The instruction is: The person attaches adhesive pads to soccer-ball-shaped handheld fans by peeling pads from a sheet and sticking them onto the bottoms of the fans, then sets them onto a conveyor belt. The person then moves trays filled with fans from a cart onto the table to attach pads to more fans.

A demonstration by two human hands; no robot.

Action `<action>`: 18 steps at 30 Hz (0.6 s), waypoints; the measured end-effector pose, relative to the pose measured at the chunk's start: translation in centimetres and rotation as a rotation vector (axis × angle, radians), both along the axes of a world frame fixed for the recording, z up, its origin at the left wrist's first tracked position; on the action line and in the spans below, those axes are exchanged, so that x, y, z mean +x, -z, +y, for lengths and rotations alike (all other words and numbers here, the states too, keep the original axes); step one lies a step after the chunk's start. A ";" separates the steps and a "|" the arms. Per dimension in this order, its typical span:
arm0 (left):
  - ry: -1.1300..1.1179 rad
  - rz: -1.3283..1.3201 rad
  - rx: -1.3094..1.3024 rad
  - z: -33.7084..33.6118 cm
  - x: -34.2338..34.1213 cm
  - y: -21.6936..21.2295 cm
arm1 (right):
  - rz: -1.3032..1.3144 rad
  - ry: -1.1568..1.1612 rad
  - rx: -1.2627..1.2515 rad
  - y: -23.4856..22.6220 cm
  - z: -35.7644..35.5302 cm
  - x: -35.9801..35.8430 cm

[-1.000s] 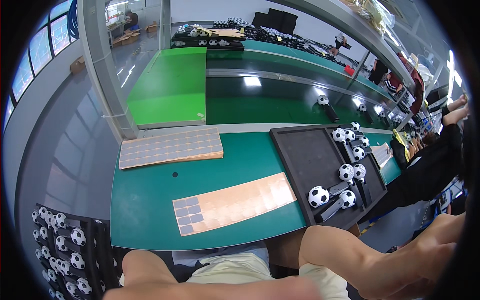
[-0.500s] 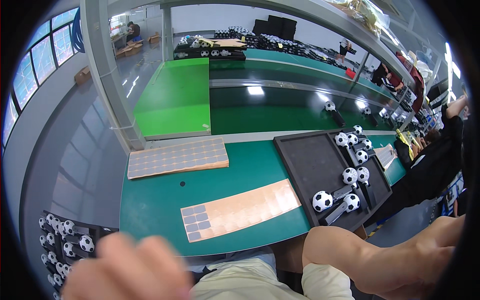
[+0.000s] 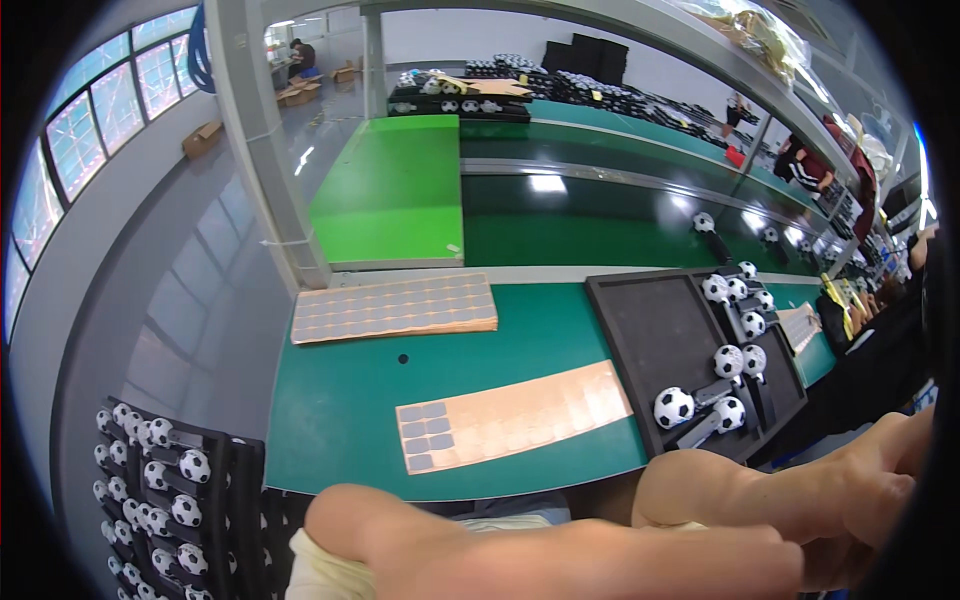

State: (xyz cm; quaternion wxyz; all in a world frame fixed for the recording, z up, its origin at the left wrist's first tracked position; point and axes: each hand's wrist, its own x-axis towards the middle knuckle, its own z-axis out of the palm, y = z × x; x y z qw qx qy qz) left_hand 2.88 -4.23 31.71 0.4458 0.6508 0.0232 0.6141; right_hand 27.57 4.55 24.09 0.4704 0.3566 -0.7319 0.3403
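Green matting covers the workbench, with a darker conveyor and a bright green panel behind it and a grey floor off to the side. At the lower right edge of the view the right hand comes together with the left hand, the left forearm lying across the bottom of the picture toward it. Both hands sit at the blurred rim, so I cannot tell how far the fingers are open or whether they have hold of anything.

Nearest the fingers, just up and to the left of them, lies a black tray on the bench; small football-patterned balls on dark handles rest along the side of the tray closest to the hands. Farther left of the fingers, beyond the tray, a copper-coloured sheet lies flat on the mat, with a few grey squares at its far end. Beyond that, well away from the hands, a stack of similar sheets sits near the back edge of the bench. Far to the left of the hands, below bench level, a black rack holds many more balls
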 end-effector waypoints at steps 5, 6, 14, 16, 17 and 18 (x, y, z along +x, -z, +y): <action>0.013 -0.037 0.023 -0.9 4.0 0.4 | 0.082 -0.119 -0.023 -0.7 -9.2 -18.0; 0.036 -0.054 0.020 0.2 5.1 0.2 | 0.089 -0.122 -0.035 -1.6 -8.6 -17.3; 0.235 -0.241 0.080 -0.1 3.9 0.2 | 0.096 -0.133 -0.045 3.9 2.6 10.1; 0.267 -0.293 0.102 -0.5 4.9 0.6 | 0.091 -0.154 -0.046 2.1 2.3 9.5; 0.273 -0.318 0.112 -1.0 6.0 1.4 | 0.088 -0.174 -0.049 3.8 1.5 7.8; 0.277 -0.338 0.106 -0.3 5.7 1.5 | 0.095 -0.193 -0.068 2.2 -2.7 -3.8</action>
